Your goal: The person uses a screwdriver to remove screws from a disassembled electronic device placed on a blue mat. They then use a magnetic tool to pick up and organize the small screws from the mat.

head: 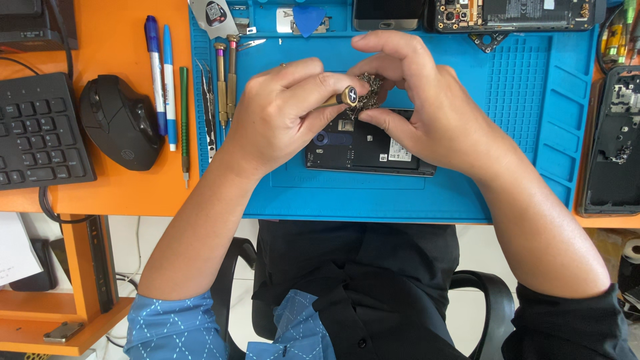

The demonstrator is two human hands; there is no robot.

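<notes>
My left hand (283,110) is closed around a small brass-coloured screwdriver (345,97), its round cap end pointing toward the camera. My right hand (423,107) pinches a small dark tangled metal part (369,90) right at the tool's end. Both hands hover over an opened phone (363,150) with its back removed, lying on a blue repair mat (413,193). The phone's upper edge is hidden by my fingers.
Two precision screwdrivers (225,77), tweezers (208,113), pens (160,73) and a green tool (184,113) lie left of the mat. A black mouse (121,121) and keyboard (37,133) sit on the orange desk. More opened phones lie at top (513,15) and right (613,143).
</notes>
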